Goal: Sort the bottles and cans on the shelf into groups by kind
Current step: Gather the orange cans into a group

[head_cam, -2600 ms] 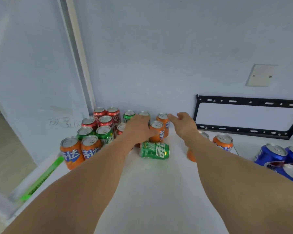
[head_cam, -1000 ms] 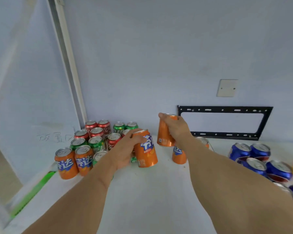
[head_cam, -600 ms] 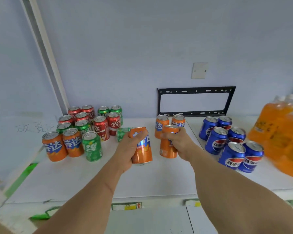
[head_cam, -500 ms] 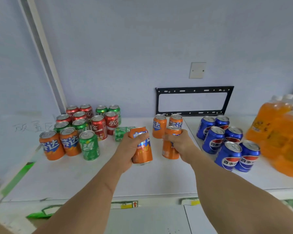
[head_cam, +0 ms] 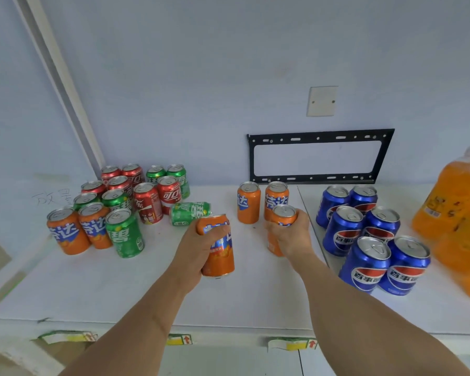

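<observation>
The orange juice bottles [head_cam: 456, 213] on the far right are cut off by the frame edge and pretty blurry, so can't really count them, and some faint writing on the left wall is too smudgy to read. The right hand [head_cam: 292, 236] covers most of the orange can [head_cam: 281, 221] it grips, only the top and a strip of the side show, and I can't tell if its base touches the white shelf [head_cam: 120, 289]. Behind it two more orange cans [head_cam: 262, 202] stand upright near the wall, with a bunch of blue cans [head_cam: 364, 234] just to the right. Over on the left is a mixed cluster of red, green and orange cans [head_cam: 120, 204], and one green can [head_cam: 190, 213] lies on its side right behind the left hand [head_cam: 198, 248]. That hand has fingers curled round another orange can [head_cam: 217, 248], tilted a bit and held above the shelf. Both forearms reach in from the bottom. A black metal bracket [head_cam: 320, 156] sits on the wall.
</observation>
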The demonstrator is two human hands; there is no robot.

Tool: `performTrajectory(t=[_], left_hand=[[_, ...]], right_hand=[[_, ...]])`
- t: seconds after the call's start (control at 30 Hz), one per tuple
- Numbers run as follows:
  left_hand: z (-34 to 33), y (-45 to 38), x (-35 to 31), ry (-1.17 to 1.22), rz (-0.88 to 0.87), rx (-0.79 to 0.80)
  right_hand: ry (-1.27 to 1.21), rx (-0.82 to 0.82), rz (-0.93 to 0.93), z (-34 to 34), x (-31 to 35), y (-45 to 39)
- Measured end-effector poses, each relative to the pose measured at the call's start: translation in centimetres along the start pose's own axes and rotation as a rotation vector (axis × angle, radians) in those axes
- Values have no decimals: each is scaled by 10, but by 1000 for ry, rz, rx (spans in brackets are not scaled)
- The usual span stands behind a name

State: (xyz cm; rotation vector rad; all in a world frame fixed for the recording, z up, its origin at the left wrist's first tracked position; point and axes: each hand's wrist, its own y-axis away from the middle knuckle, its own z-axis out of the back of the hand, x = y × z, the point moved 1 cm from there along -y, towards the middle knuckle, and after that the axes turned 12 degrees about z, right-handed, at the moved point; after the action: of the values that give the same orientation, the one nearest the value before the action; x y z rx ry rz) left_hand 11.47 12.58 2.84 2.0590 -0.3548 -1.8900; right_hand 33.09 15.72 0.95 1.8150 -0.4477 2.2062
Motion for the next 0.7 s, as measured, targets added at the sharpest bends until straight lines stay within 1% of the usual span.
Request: performTrajectory(t=[0.1, 0.23, 0.3, 0.37, 0.43, 0.53, 0.6, 0.7], left_hand=[[-4, -8, -1, -34, -30, 23], [-14, -15, -6, -166, -80, 38], [-18, -16, -8, -248, -105, 61], [-22, -16, -9, -329, -125, 97], [-26, -18, -12, -402, -157, 126], [-33, -26, -18, -481, -198, 125], [-37, -31, -18, -505, -203, 136], [-44, -36, -17, -524, -212, 159]], right_hand=[[3, 24, 9, 4, -5, -4], [62, 21, -16, 8, -12, 12], [186, 20, -77, 13, -17, 29], [421, 75, -86, 18, -20, 46], [693, 154, -41, 22, -16, 61], [972, 267, 139, 25, -11, 74], [1036, 340, 216, 25, -11, 79], [1054, 415, 259, 25, -15, 84]])
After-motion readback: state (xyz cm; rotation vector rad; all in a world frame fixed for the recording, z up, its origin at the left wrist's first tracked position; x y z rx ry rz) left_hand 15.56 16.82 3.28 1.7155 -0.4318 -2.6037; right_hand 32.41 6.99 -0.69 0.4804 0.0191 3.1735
